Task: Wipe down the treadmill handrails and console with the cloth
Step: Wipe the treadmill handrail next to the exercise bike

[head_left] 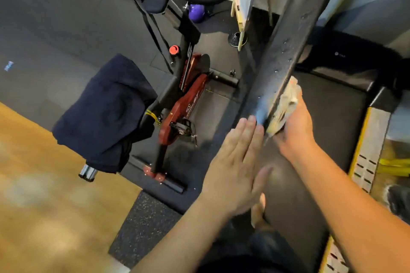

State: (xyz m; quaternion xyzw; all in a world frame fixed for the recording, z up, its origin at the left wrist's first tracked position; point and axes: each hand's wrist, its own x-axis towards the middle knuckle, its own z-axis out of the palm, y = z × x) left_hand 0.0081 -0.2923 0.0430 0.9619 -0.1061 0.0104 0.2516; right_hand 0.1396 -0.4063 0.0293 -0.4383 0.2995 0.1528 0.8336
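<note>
Right grip [295, 131] is curled round the cloth [286, 104], pressing the pale wad against the right face of the dark handrail [279, 60] at its near end. Left grip [233, 162] is released, with the fingers straight and together. Its fingertips [250, 121] are at the left face of the same rail, just across from the cloth, but the blur there hides whether they touch it. I stand on the treadmill belt [321, 150], which lies below and to the right of the rail.

From my hands the rail runs off to the far right. Its surface shows pale specks and a dusty film along most of that length, so I judge the wiping to be at an early stage. I cannot see the console.

To do this stroke well, I would fold the cloth over the rail's edge so it covers top and side at once. Steady pressure and one long pass toward the far end should lift the dust, where short scrubs would only push it about. The flat left grip can brace the rail from the other side so it does not shake. Once the cloth greys, I would turn it to a clean face.

Off to the left stands an exercise bike [188, 95] with a dark towel [104, 108] draped over it. A purple kettlebell [196, 12] sits on the far floor.
</note>
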